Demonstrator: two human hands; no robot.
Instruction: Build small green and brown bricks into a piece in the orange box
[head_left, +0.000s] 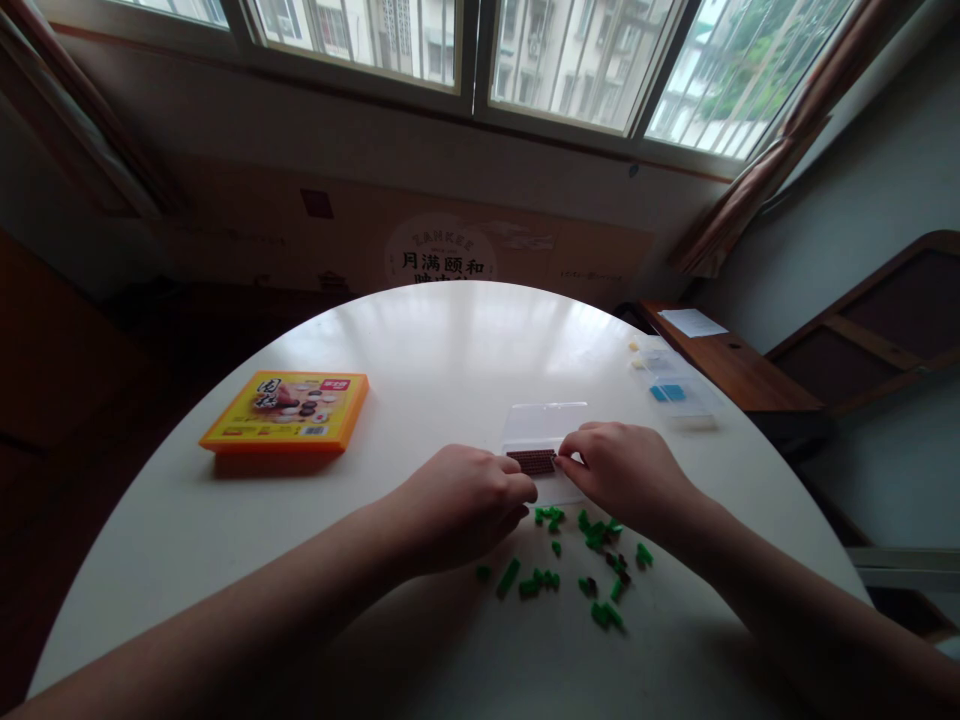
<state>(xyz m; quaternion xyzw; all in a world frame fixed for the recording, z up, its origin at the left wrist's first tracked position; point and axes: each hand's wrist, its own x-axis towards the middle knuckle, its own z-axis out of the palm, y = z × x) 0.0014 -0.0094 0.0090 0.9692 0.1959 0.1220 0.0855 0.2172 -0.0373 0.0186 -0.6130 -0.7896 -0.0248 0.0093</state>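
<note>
A dark brown studded building-block plate (531, 461) lies on an unfolded clear plastic sheet or case (546, 422) at the middle of the table. My right hand (626, 462) pinches at the right end of this plate with thumb and index finger. Beside the plate's left end is my left hand (476, 500), its fingers curled and closed; whatever they hold is hidden. Loose green building blocks (540, 582) are scattered close in front of both hands, with a few dark brown pieces (619, 565) among them.
All this rests on a round white table (420, 350). An orange and yellow game box (289, 412) lies at the left. Toward the right edge stands a clear plastic box (694, 410) with blue pieces (667, 393). A wooden desk (739, 360) with paper is beyond.
</note>
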